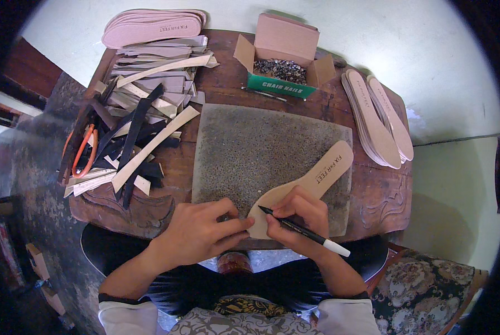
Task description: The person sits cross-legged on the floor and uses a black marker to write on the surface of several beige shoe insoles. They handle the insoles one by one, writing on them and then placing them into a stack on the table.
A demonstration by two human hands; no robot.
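Note:
A tan insole (286, 192) lies slantwise over the near right part of a speckled grey board (233, 151), its narrow end pointing to the far right. My right hand (303, 215) is closed round a black marker pen (294, 226) with a white end. The pen's dark tip meets the insole near its wide end, or hovers just over it; I cannot tell which. My left hand (202, 231) rests at the near edge of the board, fingers stretched out and apart, the fingertips touching the insole's left edge.
Pink insoles (152, 28) are stacked at the far left, beside many cut strips (160, 78). Orange-handled pliers or scissors (85, 151) lie among black and cream strips. An opened green box (278, 84) of small nails stands at the back. More insoles (370, 123) lie at the right.

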